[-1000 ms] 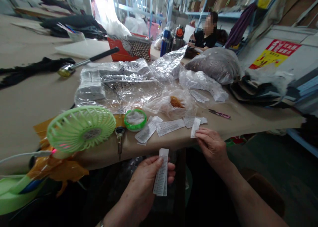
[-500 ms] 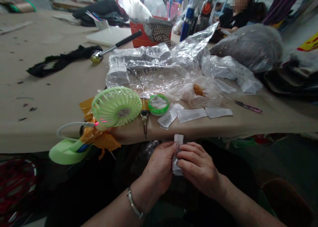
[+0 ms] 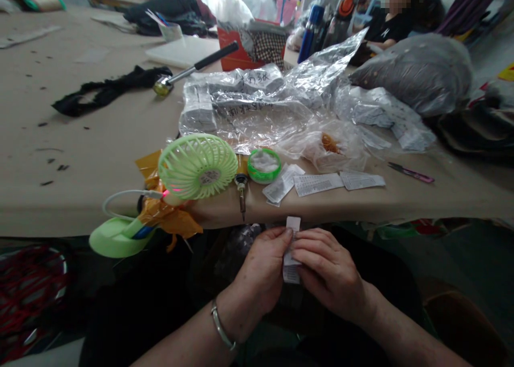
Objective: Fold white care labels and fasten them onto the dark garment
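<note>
Between my hands, just below the table's front edge, is a narrow stack of white printed labels [image 3: 291, 273]. My left hand [image 3: 263, 268] is closed on its left side, thumb on the face of the stack. From the right, my right hand [image 3: 331, 273] grips the same labels, fingers curled over their edge. On the table beyond lie more printed labels: an overlapping bunch [image 3: 282, 184], a flat strip [image 3: 318, 184] and another strip [image 3: 363, 180]. A soldering iron [image 3: 241, 195] points down over the edge, beside a green round tub [image 3: 264, 165] with white stuff inside.
A light green fan [image 3: 198, 167] is fixed at the table edge on the left. Thread snips [image 3: 412, 172] lie on the right. Clear plastic bags [image 3: 257, 123] spread across the middle, with a hammer-like tool [image 3: 196, 67] behind. A person [image 3: 395, 27] sits at the back right.
The whole scene has shifted slightly right and up in view. Both hands keep their hold on the labels, with a little finger movement; the labels' lower end shows differently.
</note>
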The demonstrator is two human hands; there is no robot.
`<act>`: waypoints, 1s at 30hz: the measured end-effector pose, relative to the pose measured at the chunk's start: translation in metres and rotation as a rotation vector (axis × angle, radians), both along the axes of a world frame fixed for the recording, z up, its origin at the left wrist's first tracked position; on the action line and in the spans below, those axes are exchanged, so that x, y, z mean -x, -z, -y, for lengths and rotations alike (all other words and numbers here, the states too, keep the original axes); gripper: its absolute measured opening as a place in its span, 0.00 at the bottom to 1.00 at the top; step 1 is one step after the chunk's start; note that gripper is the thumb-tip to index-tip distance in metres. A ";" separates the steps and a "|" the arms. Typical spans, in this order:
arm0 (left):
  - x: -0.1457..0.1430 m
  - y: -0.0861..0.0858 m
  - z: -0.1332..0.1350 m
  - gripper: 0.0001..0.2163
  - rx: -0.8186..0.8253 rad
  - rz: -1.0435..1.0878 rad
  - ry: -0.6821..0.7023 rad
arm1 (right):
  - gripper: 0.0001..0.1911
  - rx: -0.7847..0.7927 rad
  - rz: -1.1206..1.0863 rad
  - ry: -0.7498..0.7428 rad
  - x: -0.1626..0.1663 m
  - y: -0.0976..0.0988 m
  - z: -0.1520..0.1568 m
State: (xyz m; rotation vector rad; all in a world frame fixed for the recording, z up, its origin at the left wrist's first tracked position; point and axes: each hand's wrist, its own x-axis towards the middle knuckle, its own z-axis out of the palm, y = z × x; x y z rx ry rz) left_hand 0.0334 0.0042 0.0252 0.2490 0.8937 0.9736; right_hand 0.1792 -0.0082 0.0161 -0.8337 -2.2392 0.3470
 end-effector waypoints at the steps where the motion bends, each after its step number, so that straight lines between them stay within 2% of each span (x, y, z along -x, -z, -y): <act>1: 0.001 0.000 0.001 0.05 0.002 -0.015 0.017 | 0.14 0.065 -0.058 0.050 -0.002 0.000 0.000; 3: 0.002 -0.002 0.002 0.07 0.008 -0.053 0.080 | 0.15 0.250 -0.196 0.206 -0.004 0.000 -0.004; 5: 0.002 -0.004 0.004 0.08 0.004 -0.094 0.145 | 0.13 0.509 -0.332 0.317 -0.004 -0.001 -0.010; 8: 0.002 -0.007 0.008 0.09 -0.018 -0.123 0.196 | 0.10 0.884 -0.476 0.290 0.000 -0.004 -0.020; 10: 0.003 -0.009 0.010 0.09 -0.033 -0.113 0.223 | 0.08 1.010 -0.540 0.259 0.003 -0.005 -0.024; 12: 0.005 -0.010 0.011 0.09 -0.047 -0.078 0.266 | 0.09 1.061 -0.580 0.246 0.006 -0.005 -0.024; 16: 0.012 -0.009 0.011 0.09 -0.029 0.046 0.380 | 0.08 1.076 -0.595 0.245 0.008 -0.004 -0.022; 20: 0.016 -0.005 0.010 0.07 0.001 0.073 0.401 | 0.06 1.024 -0.533 0.253 0.009 -0.004 -0.018; 22: 0.017 -0.005 0.010 0.07 0.002 0.071 0.392 | 0.05 0.923 -0.469 0.262 0.009 -0.004 -0.016; 26: 0.017 -0.005 0.011 0.06 -0.015 0.052 0.383 | 0.16 0.573 -0.271 0.235 0.008 -0.006 -0.014; 30: 0.017 -0.006 0.011 0.08 -0.033 0.024 0.367 | 0.15 0.364 -0.091 0.181 0.007 -0.007 -0.014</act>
